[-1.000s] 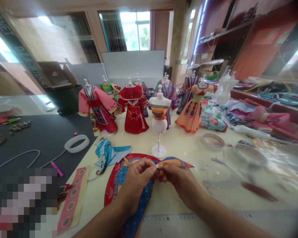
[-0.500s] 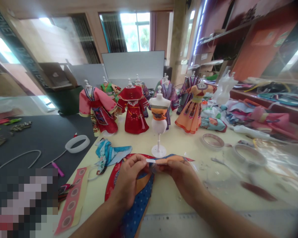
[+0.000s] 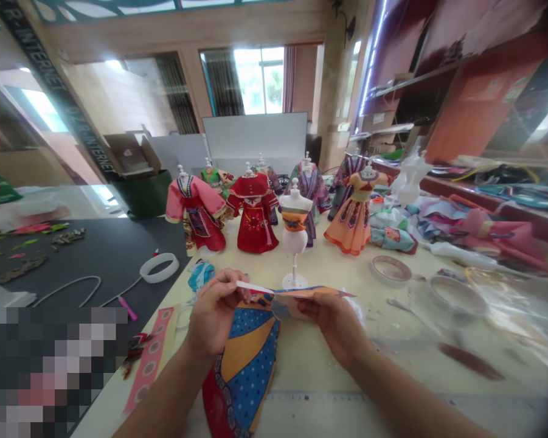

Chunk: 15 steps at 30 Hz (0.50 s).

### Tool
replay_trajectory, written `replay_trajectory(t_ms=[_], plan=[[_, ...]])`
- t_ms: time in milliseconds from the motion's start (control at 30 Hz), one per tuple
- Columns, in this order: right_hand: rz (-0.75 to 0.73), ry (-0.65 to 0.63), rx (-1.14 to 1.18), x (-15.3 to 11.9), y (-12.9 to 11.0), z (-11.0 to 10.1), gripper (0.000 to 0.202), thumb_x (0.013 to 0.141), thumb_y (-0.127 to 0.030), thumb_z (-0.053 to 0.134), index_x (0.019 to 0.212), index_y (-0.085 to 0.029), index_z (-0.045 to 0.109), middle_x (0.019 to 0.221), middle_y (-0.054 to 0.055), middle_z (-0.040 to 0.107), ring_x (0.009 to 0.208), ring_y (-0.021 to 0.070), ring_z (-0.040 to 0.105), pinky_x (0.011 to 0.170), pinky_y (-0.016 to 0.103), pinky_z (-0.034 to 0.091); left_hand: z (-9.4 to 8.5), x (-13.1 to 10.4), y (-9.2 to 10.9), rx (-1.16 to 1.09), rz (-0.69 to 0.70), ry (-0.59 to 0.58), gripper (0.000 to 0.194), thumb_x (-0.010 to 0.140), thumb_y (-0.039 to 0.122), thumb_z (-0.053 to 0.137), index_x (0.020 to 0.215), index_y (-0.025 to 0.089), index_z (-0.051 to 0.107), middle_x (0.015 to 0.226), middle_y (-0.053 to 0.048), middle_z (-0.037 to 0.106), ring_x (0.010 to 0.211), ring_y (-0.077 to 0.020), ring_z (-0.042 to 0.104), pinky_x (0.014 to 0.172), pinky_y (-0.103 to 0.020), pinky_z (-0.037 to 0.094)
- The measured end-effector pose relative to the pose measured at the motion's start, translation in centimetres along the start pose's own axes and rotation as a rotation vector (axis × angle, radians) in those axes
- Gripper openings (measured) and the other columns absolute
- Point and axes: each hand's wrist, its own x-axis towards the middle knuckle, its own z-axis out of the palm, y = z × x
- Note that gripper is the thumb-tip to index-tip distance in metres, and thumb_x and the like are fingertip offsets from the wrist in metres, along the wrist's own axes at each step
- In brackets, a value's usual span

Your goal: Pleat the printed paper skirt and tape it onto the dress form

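My left hand (image 3: 213, 313) pinches the end of a narrow white strip (image 3: 255, 286). The strip runs to the upper edge of a patterned cloth piece (image 3: 250, 350) with blue dotted, orange and red panels. My right hand (image 3: 336, 325) grips that cloth by its upper edge, thumb on top, while its lower part hangs towards me over the table. Whether the strip is stuck to the cloth where they meet, I cannot tell. Just beyond my hands stands a small white mannequin (image 3: 294, 238) with an orange band (image 3: 295, 220) round its chest.
Small mannequins in a red dress (image 3: 255, 213), a pink robe (image 3: 196, 213) and an orange dress (image 3: 358, 213) stand behind. Tape rolls (image 3: 391, 269) lie right, another roll (image 3: 159, 267) left. A pink patterned strip (image 3: 151, 359), a clear ruler (image 3: 319, 398) and blue cloth (image 3: 201, 275) lie nearby.
My left hand has moved left, away from my right hand. More of the white strip shows between it and the cloth, and the cloth's panels are more visible. The view has tilted upward.
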Motion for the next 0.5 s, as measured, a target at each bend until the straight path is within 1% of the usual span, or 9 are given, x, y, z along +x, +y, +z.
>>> replay_trajectory(t_ms=[133,267,333,400,467,500], plan=[[0.005,-0.033,0.002,0.2,0.0,-0.2,0.008,0.061,-0.024,0.067,0.063,-0.016,0.070,0.070,0.005,0.069,0.072,0.0209,0.063,0.074,0.034,0.048,-0.5,-1.0,1.1,-0.048,0.021,-0.002,0.010,0.068,0.017,0.054,0.057,0.017,0.054,0.060,0.000,0.048,0.058,-0.0130,0.047,0.057,-0.025,0.040],[0.011,-0.077,-0.018,0.4,0.1,-0.4,0.013,0.062,-0.025,0.064,0.063,-0.014,0.071,0.074,0.008,0.070,0.074,0.0227,0.063,0.076,0.035,0.047,-0.7,-2.9,2.4,-0.054,0.028,-0.001,0.010,0.069,0.019,0.056,0.059,0.018,0.054,0.060,0.000,0.047,0.059,-0.0132,0.046,0.058,-0.025,0.040],[0.016,-0.089,-0.024,0.5,0.1,-0.4,0.014,0.062,-0.025,0.063,0.064,-0.014,0.071,0.074,0.008,0.070,0.075,0.0230,0.063,0.076,0.036,0.047,-0.6,-4.5,2.8,-0.017,0.004,-0.026,0.010,0.069,0.021,0.058,0.061,0.019,0.056,0.061,0.000,0.048,0.060,-0.0138,0.046,0.058,-0.026,0.040],[0.019,-0.097,-0.028,0.5,0.1,-0.4,0.014,0.062,-0.025,0.062,0.064,-0.014,0.071,0.073,0.008,0.070,0.074,0.0225,0.062,0.076,0.036,0.047,-0.6,-6.5,2.7,0.045,-0.039,-0.065,0.010,0.070,0.024,0.062,0.062,0.020,0.057,0.064,0.000,0.051,0.060,-0.0138,0.047,0.057,-0.025,0.040],[0.018,-0.109,-0.035,0.4,0.0,-0.3,0.014,0.062,-0.025,0.062,0.064,-0.014,0.071,0.072,0.007,0.070,0.072,0.0216,0.062,0.076,0.036,0.047,-0.9,-8.9,2.0,0.135,-0.133,-0.148,0.014,0.069,0.023,0.067,0.060,0.020,0.058,0.064,0.000,0.054,0.059,-0.0128,0.047,0.054,-0.024,0.038],[0.018,-0.118,-0.039,0.4,-0.1,-0.3,0.013,0.062,-0.025,0.062,0.064,-0.014,0.071,0.071,0.007,0.069,0.071,0.0214,0.061,0.076,0.036,0.047,-1.1,-10.1,1.5,0.211,-0.188,-0.207,0.015,0.069,0.023,0.070,0.059,0.020,0.059,0.064,-0.001,0.056,0.061,-0.0131,0.049,0.056,-0.024,0.038]])
